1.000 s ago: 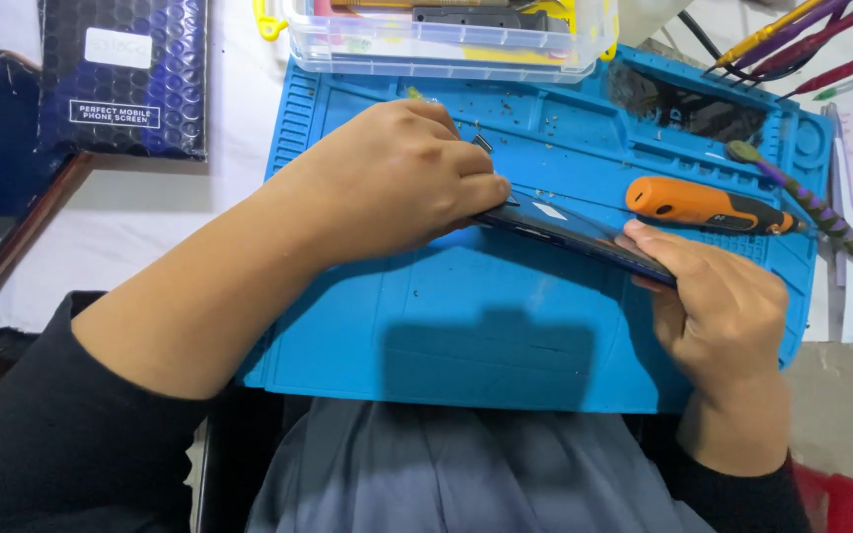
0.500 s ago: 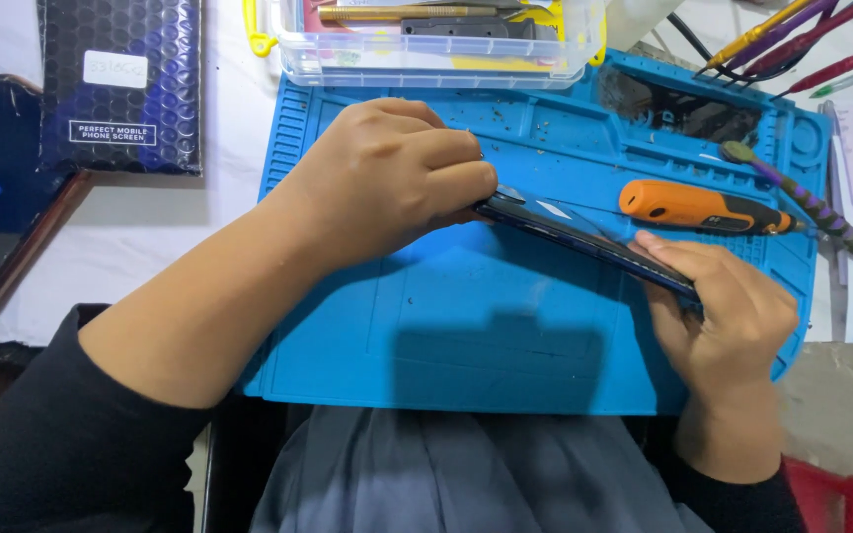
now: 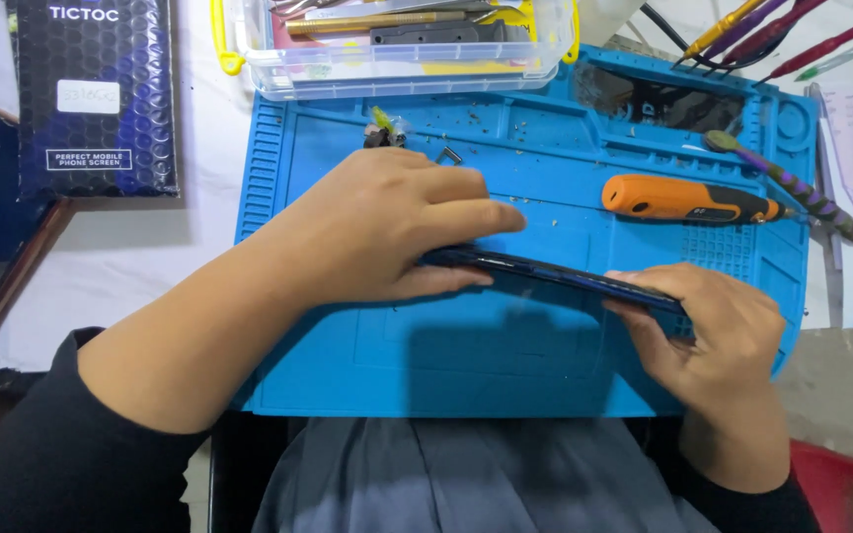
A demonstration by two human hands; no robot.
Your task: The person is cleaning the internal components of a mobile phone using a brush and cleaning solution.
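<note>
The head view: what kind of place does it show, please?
Probably a phone repair bench: a blue silicone work mat, an orange-handled screwdriver, a clear plastic box of tools, and both hands holding a thin dark phone.

On the mat [image 3: 348, 375] a phone [image 3: 555, 271] lies before the screwdriver [image 3: 688, 200]; a box [image 3: 397, 59] apparently overlaps its far edge.

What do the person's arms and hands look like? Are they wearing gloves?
No gloves. The left hand and right hand are both bare, with no rings or watch showing. Black long sleeves are pushed up on the left arm, nearer the wrist on the right.
</note>
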